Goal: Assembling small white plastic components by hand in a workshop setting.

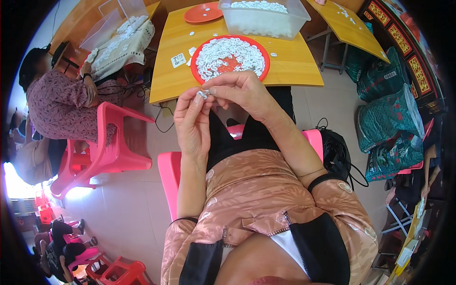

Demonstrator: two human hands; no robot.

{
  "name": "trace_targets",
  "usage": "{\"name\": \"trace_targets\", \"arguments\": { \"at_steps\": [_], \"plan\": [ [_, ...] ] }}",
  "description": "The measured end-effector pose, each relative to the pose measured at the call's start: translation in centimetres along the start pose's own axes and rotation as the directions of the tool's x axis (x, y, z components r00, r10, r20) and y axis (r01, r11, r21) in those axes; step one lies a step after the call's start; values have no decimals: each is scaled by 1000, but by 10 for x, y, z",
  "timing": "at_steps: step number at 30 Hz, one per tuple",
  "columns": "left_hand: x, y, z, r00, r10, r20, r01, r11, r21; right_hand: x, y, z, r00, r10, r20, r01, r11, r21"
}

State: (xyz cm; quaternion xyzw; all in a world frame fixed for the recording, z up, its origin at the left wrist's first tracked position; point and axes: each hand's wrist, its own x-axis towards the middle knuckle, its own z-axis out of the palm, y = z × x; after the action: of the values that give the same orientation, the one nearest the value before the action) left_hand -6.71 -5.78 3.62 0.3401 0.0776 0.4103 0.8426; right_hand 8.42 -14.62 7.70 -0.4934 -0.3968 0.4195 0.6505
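Just in front of the table edge, my two hands meet in the air. My left hand (192,118) pinches a small white looped plastic piece (202,94) between thumb and fingers. Thumb and forefinger of my right hand (243,92) are pressed together right beside that piece; what they grip, if anything, is too small to make out. Beyond the hands, a red round tray (267,61) holds many similar white oval pieces with holes (228,50), heaped thickest around the far and side parts. Some of the red bottom shows in its middle.
On the yellow table (168,80) stand a clear plastic bin (266,26) full of white pieces and an orange-red plate (202,13). A person (66,104) sits at the left by a pink chair (121,142). Green sacks (387,118) are stacked on the right.
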Motion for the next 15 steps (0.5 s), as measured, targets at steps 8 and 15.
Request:
{"name": "trace_targets", "arguments": {
  "at_steps": [8, 15],
  "plan": [
    [0, 0, 7, 998, 36, 42, -38, 998, 49, 1, 2, -4, 999, -12, 35, 12, 1000, 16],
    [-1, -4, 7, 999, 10, 41, -11, 1000, 22, -3, -2, -4, 999, -33, 21, 31, 997, 72]
  ]
}}
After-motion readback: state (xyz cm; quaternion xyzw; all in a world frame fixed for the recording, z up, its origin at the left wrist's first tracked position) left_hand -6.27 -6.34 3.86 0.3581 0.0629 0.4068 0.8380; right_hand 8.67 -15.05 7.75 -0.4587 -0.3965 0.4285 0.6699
